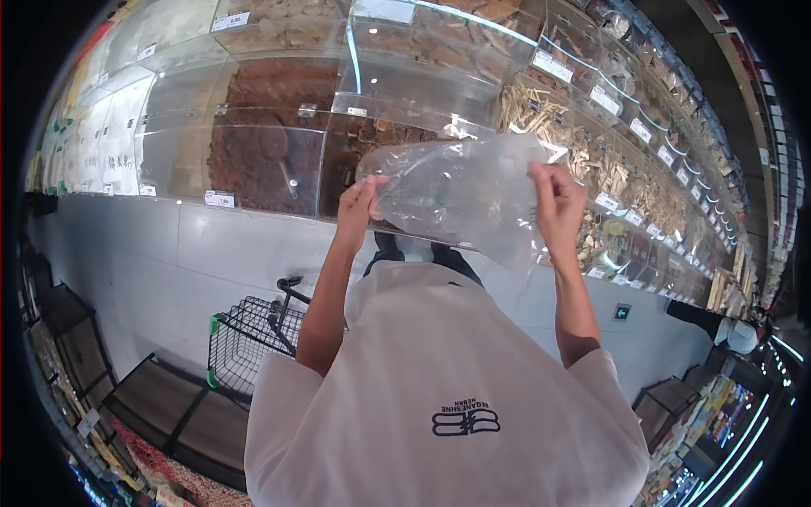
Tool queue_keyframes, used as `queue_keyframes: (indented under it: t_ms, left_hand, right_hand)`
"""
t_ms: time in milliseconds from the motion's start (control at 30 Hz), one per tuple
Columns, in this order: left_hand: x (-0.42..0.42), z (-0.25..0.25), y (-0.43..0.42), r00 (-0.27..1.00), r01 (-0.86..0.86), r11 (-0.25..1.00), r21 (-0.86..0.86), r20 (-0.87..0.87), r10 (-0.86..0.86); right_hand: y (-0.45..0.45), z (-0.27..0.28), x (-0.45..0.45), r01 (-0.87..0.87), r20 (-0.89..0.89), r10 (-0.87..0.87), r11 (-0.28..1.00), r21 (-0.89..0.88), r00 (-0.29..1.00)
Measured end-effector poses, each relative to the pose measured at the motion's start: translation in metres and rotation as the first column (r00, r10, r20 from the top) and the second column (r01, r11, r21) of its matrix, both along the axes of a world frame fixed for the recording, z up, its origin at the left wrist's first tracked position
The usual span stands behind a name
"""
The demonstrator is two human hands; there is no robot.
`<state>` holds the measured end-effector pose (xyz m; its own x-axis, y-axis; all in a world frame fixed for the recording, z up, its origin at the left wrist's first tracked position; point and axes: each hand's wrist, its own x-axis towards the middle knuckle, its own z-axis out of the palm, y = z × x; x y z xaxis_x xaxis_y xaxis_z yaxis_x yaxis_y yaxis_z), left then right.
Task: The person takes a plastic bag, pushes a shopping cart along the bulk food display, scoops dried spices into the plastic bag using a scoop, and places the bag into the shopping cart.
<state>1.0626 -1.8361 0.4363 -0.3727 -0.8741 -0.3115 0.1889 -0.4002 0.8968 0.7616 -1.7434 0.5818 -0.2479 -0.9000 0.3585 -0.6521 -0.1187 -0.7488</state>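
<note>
A clear plastic bag is stretched between my two hands in front of the food bins. My left hand pinches its left end. At the other end, my right hand is closed on the bag's edge, fingers bent. The bag looks thin and wrinkled, and I see nothing inside it. Behind it, partly covered, is a clear bin of brown dried goods. To the right of my right hand lie bins of pale, stick-like dried pieces.
A bin of reddish-brown goods with a scoop stands left, beside white packages. A black wire shopping cart is at lower left. A person is far right. Price tags line the bin fronts.
</note>
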Motion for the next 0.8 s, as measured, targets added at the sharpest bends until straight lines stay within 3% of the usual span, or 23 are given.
queue_keyframes:
  t_ms: [33, 100, 167, 200, 233, 267, 300, 333, 367, 433, 467, 567, 600, 700, 733, 800]
  left_hand:
    - [0.003, -0.011, -0.004, 0.993, -0.114, 0.993, -0.016, 0.015, 0.114]
    - [0.006, -0.005, -0.009, 0.943, -0.328, 0.943, -0.051, 0.046, 0.330]
    - [0.000, -0.011, -0.013, 0.962, -0.250, 0.942, -0.223, 0.050, 0.267]
    - [-0.010, -0.011, -0.010, 0.972, -0.189, 0.935, -0.302, 0.082, 0.222]
    - [-0.013, -0.010, -0.009, 0.976, -0.117, 0.919, -0.377, 0.125, 0.176]
    - [-0.011, -0.006, -0.012, 0.963, -0.208, 0.930, -0.304, 0.105, 0.249]
    - [-0.005, -0.011, -0.016, 0.934, -0.356, 0.923, -0.148, -0.049, 0.353]
    - [0.000, -0.016, -0.014, 0.960, -0.269, 0.957, -0.109, 0.053, 0.276]
    - [0.003, -0.017, -0.012, 0.970, -0.187, 0.981, -0.060, 0.149, 0.194]
    - [0.008, -0.024, -0.012, 0.975, -0.217, 0.976, 0.014, 0.054, 0.216]
    - [0.006, -0.022, -0.014, 0.972, -0.233, 0.972, 0.036, -0.001, 0.233]
    - [0.000, -0.003, -0.010, 0.931, -0.310, 0.946, 0.099, -0.170, 0.323]
    - [0.007, -0.012, -0.011, 0.933, -0.282, 0.952, 0.122, -0.195, 0.302]
    - [0.007, -0.012, -0.009, 0.907, -0.341, 0.930, 0.139, -0.213, 0.364]
    - [0.009, -0.018, -0.009, 0.940, -0.288, 0.949, 0.129, -0.152, 0.306]
    - [0.012, -0.028, -0.008, 0.971, -0.218, 0.969, 0.112, -0.079, 0.228]
  right_hand:
    - [-0.003, -0.002, 0.005, -0.087, -0.192, 0.062, 0.988, -0.125, 0.979]
    - [-0.007, -0.004, -0.008, 0.114, -0.055, -0.123, 0.983, -0.146, 0.991]
    - [-0.010, -0.004, -0.022, 0.298, 0.071, -0.290, 0.945, -0.136, 0.954]
    - [-0.001, -0.006, -0.009, -0.057, -0.313, -0.018, 0.972, -0.228, 0.950]
    - [-0.006, -0.005, -0.011, -0.008, -0.209, -0.035, 0.980, -0.201, 0.977]
    - [-0.007, -0.007, -0.015, 0.062, -0.093, -0.078, 0.985, -0.161, 0.993]
    - [-0.009, -0.007, -0.022, 0.130, 0.019, -0.128, 0.985, -0.116, 0.992]
    - [-0.024, 0.001, -0.040, 0.297, 0.401, -0.280, 0.955, 0.020, 0.872]
    - [-0.027, 0.004, -0.035, 0.247, 0.345, -0.230, 0.969, -0.005, 0.910]
    - [-0.015, 0.007, -0.020, 0.167, 0.231, -0.155, 0.985, -0.034, 0.960]
    - [-0.011, 0.021, -0.023, 0.142, 0.288, -0.161, 0.986, 0.088, 0.944]
    - [-0.023, 0.038, -0.021, 0.167, 0.520, -0.077, 0.978, -0.129, 0.851]
    - [-0.014, 0.033, -0.029, 0.125, 0.492, -0.078, 0.990, -0.064, 0.867]
    - [0.002, 0.002, -0.020, 0.216, 0.302, -0.208, 0.976, 0.008, 0.930]
    - [0.006, -0.004, -0.016, 0.097, 0.428, -0.158, 0.982, 0.163, 0.890]
    - [0.003, -0.005, -0.017, 0.108, 0.283, -0.168, 0.971, 0.215, 0.944]
